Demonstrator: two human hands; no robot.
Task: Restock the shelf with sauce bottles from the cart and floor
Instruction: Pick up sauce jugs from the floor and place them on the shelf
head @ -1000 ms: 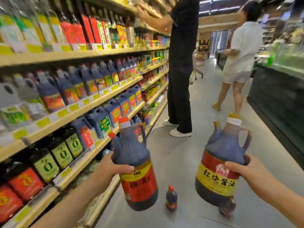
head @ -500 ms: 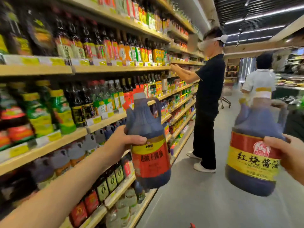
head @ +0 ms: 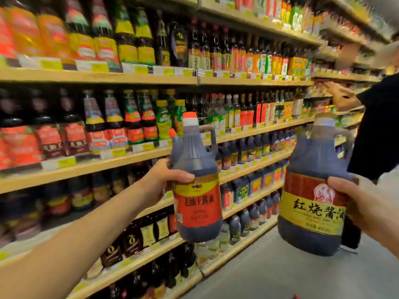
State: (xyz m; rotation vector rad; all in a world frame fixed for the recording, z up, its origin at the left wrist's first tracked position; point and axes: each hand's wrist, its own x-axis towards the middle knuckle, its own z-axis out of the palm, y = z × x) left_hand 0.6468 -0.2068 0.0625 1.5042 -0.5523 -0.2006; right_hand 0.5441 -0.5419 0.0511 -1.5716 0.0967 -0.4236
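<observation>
Gripping one upright jug (head: pixel 197 190) in left hand (head: pixel 164 182), nearer the shelf (head: pixel 129 157); right hand (head: pixel 367 203) clasping another jug (head: pixel 313 190), farther out.

Wooden shelves (head: pixel 129 164) on left, several tiers, packed with sauce bottles (head: pixel 138 119) in rows, yellow price tags (head: pixel 64 162) on edges. Grey floor (head: pixel 269 275) beside the lowest tier.

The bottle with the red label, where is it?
In the head view, the red-label bottle is held up by the left hand at centre, in front of the shelves, left of the yellow-label jug.
</observation>
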